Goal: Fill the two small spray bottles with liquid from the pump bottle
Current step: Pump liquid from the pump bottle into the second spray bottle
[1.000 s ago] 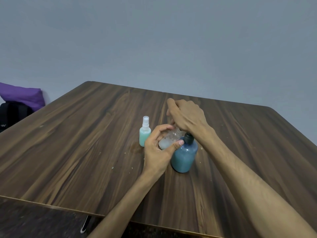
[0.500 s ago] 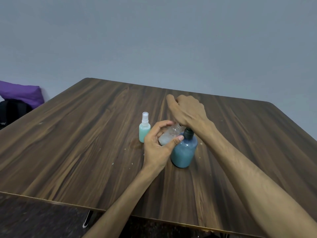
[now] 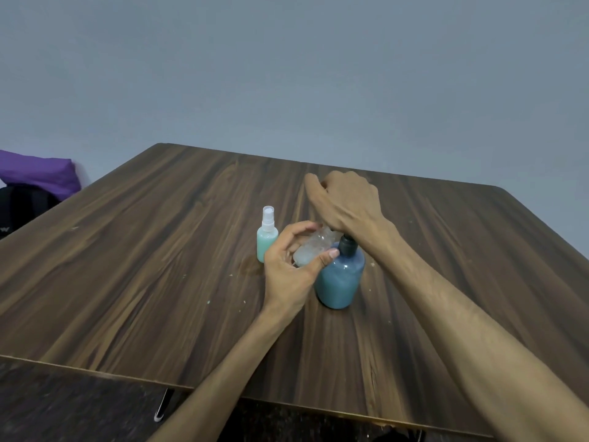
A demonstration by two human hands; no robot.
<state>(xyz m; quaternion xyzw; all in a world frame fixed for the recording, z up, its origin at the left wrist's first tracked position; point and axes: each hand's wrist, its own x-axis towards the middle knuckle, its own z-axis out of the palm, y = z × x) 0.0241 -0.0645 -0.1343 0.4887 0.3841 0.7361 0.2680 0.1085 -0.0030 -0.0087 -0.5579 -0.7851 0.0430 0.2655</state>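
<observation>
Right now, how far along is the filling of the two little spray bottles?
Done, it seems: the capped spray bottle stands upright on the table, full of pale green liquid. In hand: the left hand holds the clear bottle tilted beside the pump bottle, while the right hand sits over the pump. Left: finish filling it; its level and cap aren't visible.
</observation>
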